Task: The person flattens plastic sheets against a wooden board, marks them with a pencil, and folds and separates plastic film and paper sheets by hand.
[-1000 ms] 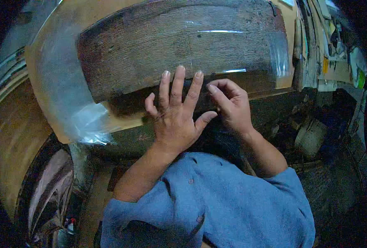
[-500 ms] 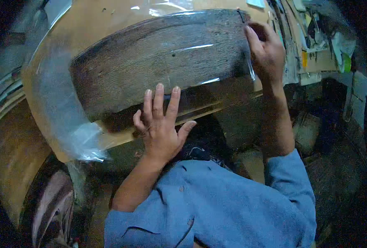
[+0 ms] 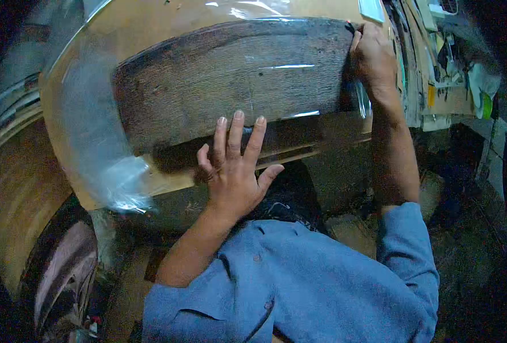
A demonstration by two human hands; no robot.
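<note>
A long, curved dark brown sheet (image 3: 207,86) with a wrinkled grain lies on a tan board (image 3: 102,191) partly covered in clear plastic film (image 3: 125,177). My left hand (image 3: 236,166) rests with fingers spread at the sheet's lower edge, holding nothing. At the sheet's upper right corner is my right hand (image 3: 373,60), its fingers closed beside a small black strip (image 3: 350,26). Whatever is between those fingers is hidden.
Upright boards and papers (image 3: 436,68) stand at the right, with a green item (image 3: 487,106) near them. A curved wooden surface (image 3: 7,171) is at the left. A pale glossy rectangle (image 3: 371,9) lies at the top.
My right hand has moved from beside my left hand up to the sheet's upper right corner, and its fingers have closed. My left hand stays spread at the lower edge.
</note>
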